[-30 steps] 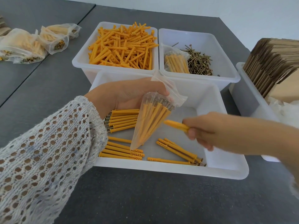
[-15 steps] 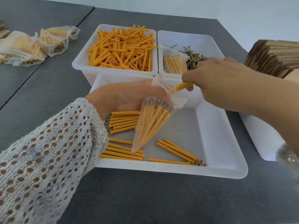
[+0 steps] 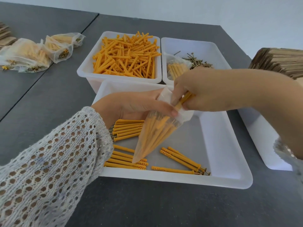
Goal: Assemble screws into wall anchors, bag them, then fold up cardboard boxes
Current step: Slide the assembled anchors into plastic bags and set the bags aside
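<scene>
My left hand (image 3: 131, 105) grips the mouth of a clear plastic bag (image 3: 152, 138) that hangs over the near white tray (image 3: 226, 161) and holds several orange anchors with screws. My right hand (image 3: 205, 90) pinches one orange anchor (image 3: 183, 100) and holds it slanted into the bag's open top. More assembled anchors (image 3: 180, 159) lie loose on the tray floor, some in a neat bundle (image 3: 126, 130) under my left wrist.
Behind the tray stand a white bin of bare orange anchors (image 3: 124, 54) and a bin of loose screws (image 3: 198, 62) with a small filled bag (image 3: 176, 67). Filled bags (image 3: 32, 54) lie far left. Flat cardboard (image 3: 277, 61) is stacked in a tray (image 3: 262, 145) at right.
My right hand lifted an anchor from the tray, carried it up to the bag's mouth, and now pushes it in. My left hand kept the bag in place.
</scene>
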`<state>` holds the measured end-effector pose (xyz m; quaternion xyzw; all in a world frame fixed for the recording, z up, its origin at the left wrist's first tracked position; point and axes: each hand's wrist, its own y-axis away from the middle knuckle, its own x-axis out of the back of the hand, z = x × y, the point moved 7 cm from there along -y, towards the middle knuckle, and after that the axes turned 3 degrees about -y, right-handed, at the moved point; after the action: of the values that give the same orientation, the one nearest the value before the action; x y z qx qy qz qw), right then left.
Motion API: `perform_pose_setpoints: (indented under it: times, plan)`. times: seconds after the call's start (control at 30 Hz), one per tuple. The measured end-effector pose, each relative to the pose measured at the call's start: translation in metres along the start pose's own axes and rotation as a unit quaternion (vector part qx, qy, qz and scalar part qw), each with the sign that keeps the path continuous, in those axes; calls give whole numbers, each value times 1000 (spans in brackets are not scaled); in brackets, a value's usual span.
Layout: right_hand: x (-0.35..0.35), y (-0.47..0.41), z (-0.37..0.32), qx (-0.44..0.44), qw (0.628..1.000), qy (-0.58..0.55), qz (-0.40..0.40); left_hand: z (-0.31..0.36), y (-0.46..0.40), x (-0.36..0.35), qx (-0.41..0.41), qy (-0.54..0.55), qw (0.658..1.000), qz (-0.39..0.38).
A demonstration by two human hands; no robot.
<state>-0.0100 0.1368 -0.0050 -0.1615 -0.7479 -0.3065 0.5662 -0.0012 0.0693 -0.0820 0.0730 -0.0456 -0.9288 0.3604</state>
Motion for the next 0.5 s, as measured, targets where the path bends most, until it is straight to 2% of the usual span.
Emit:
perform_pose_setpoints:
  times: [0.07,0.13,0.2,0.27,0.33,0.37,0.43,0.5]
  plan:
    - [0,-3,-7,32,999,-25,14,0,0,2,-2,-13,1000,11]
    - [2,-5,-8,39,992,-117,30,4,3,-1,-2,-12,1000,6]
    - [3,-4,0,22,963,-265,46,7,5,-2,-12,-15,1000,7]
    - [7,2,16,2,928,-352,119,7,3,8,-19,-13,998,63]
    - [10,14,29,-11,926,-316,208,1,2,20,3,29,992,123]
    - [6,20,33,-16,931,-285,226,-2,2,21,12,51,990,132]
    - [-11,27,36,-19,943,-266,200,-2,2,17,12,87,989,115]
    - [-29,31,36,-14,944,-296,145,2,3,14,6,114,989,97]
